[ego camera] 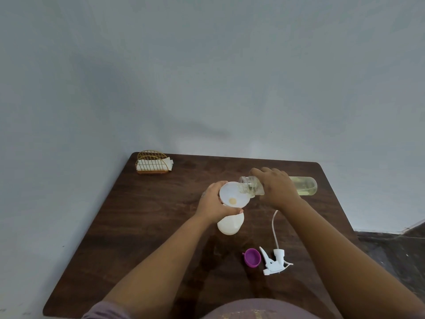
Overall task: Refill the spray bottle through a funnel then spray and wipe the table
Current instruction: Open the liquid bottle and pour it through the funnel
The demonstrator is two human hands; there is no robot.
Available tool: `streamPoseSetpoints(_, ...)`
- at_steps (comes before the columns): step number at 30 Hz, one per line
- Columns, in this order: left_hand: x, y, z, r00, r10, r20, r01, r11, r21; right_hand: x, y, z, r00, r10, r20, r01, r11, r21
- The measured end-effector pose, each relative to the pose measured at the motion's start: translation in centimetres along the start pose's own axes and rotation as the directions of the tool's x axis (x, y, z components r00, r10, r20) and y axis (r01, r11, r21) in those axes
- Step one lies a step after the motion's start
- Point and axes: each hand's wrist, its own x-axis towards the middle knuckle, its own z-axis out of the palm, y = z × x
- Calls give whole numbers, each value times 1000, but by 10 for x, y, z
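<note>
A white spray bottle (230,224) stands near the middle of the dark wooden table (147,226), with a white funnel (230,194) seated in its neck. My left hand (212,203) grips the funnel and the bottle's neck. My right hand (276,187) holds a clear refill bottle (303,185) tipped on its side, its open mouth over the funnel's right rim. Yellowish liquid lies in the refill bottle and pools at the funnel's hole. The white trigger spray head (274,261) with its dip tube lies on the table to the front right.
A purple cap (252,257) lies beside the spray head. A gold wire holder with white napkins (153,163) stands at the table's back left corner. A grey wall rises behind the table; dark floor shows at the right.
</note>
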Motion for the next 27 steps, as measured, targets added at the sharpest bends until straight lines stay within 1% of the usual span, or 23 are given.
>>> streamPoseSetpoints(27,1,-3,1,1000,14,-7,-14,1000,6,-2,-2,-5,1000,10,0,-10,1000,14)
